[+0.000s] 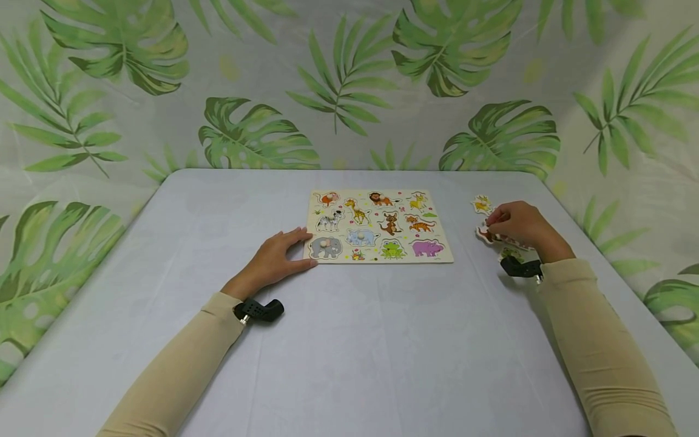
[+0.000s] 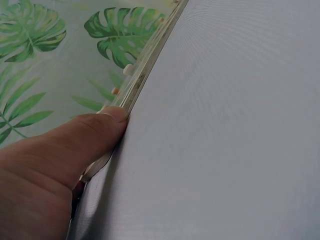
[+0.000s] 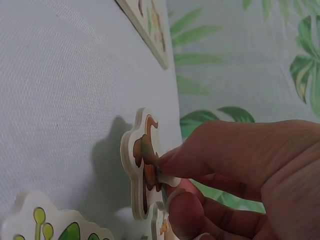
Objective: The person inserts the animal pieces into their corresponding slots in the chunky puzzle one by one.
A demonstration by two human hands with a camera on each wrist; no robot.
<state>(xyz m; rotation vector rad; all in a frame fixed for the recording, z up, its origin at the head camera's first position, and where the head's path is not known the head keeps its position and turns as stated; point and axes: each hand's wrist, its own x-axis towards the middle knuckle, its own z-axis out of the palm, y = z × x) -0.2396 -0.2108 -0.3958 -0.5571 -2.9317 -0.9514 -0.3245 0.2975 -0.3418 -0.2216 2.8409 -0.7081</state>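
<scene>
A wooden animal puzzle board point(image 1: 377, 226) lies flat on the table. My left hand point(image 1: 275, 255) is at its near left corner, the thumb point(image 2: 107, 122) against the front edge and the extended fingers along the left side. Right of the board, my right hand point(image 1: 521, 226) pinches a puzzle piece with a brown, long-tailed animal point(image 3: 140, 165) between thumb and fingers. A shadow falls on the cloth beside that piece. Close by lie a yellow-orange animal piece point(image 1: 482, 204) and a green-patterned piece point(image 1: 512, 254), partly hidden by the wrist.
A white cloth covers the table point(image 1: 377, 352). Behind and beside it hangs a leaf-print backdrop point(image 1: 377, 85). Several knobs stand up from the board's face, among them one on the elephant point(image 1: 325, 247). Each wrist carries a black camera mount point(image 1: 261, 310).
</scene>
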